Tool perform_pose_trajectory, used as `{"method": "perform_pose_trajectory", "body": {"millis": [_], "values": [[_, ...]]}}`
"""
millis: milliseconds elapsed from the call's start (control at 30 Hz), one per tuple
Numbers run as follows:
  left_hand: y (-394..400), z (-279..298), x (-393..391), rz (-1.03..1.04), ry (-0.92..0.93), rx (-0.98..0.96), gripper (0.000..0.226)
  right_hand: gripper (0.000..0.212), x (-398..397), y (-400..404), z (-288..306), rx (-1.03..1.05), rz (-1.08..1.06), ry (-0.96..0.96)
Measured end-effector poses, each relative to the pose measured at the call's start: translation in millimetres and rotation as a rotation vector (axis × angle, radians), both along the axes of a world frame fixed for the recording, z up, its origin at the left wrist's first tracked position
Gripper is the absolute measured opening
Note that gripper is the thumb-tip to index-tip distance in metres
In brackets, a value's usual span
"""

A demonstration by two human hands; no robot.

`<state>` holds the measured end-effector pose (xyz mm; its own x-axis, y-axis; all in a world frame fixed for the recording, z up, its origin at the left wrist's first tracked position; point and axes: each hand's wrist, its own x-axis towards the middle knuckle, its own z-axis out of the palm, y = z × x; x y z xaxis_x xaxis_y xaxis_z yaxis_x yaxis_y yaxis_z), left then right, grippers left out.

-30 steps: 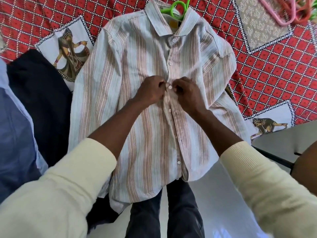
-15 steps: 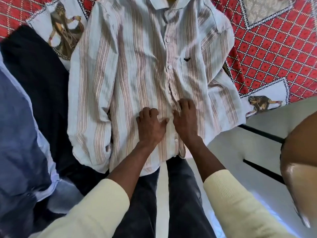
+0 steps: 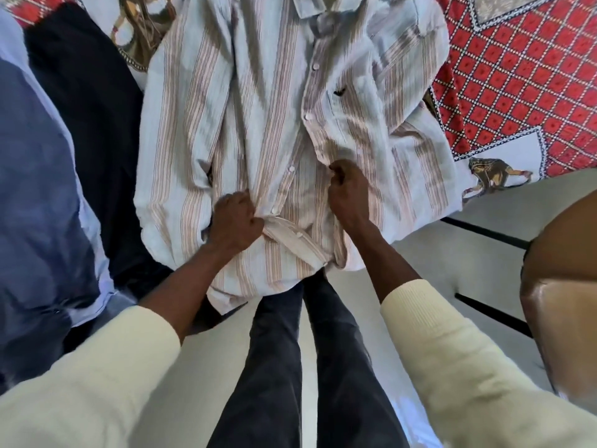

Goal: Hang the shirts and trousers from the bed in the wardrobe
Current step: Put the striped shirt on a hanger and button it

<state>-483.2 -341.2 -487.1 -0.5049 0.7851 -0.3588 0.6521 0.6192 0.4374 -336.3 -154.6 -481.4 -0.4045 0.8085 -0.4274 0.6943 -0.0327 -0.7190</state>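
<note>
Striped shirt (image 3: 258, 108) runs top-to-bottom mid-frame; left hand (image 3: 237, 221) bunches lower placket, right hand (image 3: 347, 192) pinches opposite edge.

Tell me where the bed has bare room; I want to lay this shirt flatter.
Bare bedspread lies right of the striped shirt, up to the bed's edge. Left is crowded: dark garment and blue garment touch the shirt.

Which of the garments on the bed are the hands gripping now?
The striped shirt: left hand and right hand grip its front edges. The black garment and blue garment lie untouched beside it.
</note>
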Motion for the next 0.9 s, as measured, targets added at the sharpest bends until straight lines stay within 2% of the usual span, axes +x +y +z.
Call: {"method": "perform_pose_trajectory", "body": {"millis": [100,167,233,300,367,533,600,667,767,833,900], "values": [[9,13,9,0.068,0.055,-0.022,0.021,0.019,-9,-11,-2,-0.009,0.068,-0.016],[29,20,21,0.156,0.065,0.081,0.031,0.011,-12,-17,-4,0.019,0.113,-0.042],[56,27,32,0.214,-0.019,0.203,0.024,0.003,-15,-18,-4,0.149,0.182,-0.097],[80,22,35,0.306,-0.157,0.215,0.011,0.01,-18,-18,-4,0.325,0.259,-0.112],[95,12,35,0.441,-0.223,0.186,0.013,0.019,-23,-15,-5,0.424,0.299,-0.105],[102,-3,35,0.64,-0.206,0.173,0.018,0.02,-30,-8,-10,0.45,0.333,-0.196],[105,-6,36,0.648,-0.217,0.161,0.015,0.022,-31,-8,-10,0.414,0.341,-0.246],[108,-7,34,0.651,-0.226,0.129,0.01,0.024,-35,-6,-9,0.285,0.264,-0.246],[110,-4,32,0.68,-0.277,0.12,0.008,0.03,-41,-2,-7,0.062,0.073,-0.138],[109,-7,31,0.768,-0.376,0.116,0.012,0.024,-41,-1,-6,-0.045,0.001,-0.059],[109,-9,29,0.931,-0.562,0.144,0.014,0.014,-41,-1,-8,-0.159,-0.038,-0.029]]}}
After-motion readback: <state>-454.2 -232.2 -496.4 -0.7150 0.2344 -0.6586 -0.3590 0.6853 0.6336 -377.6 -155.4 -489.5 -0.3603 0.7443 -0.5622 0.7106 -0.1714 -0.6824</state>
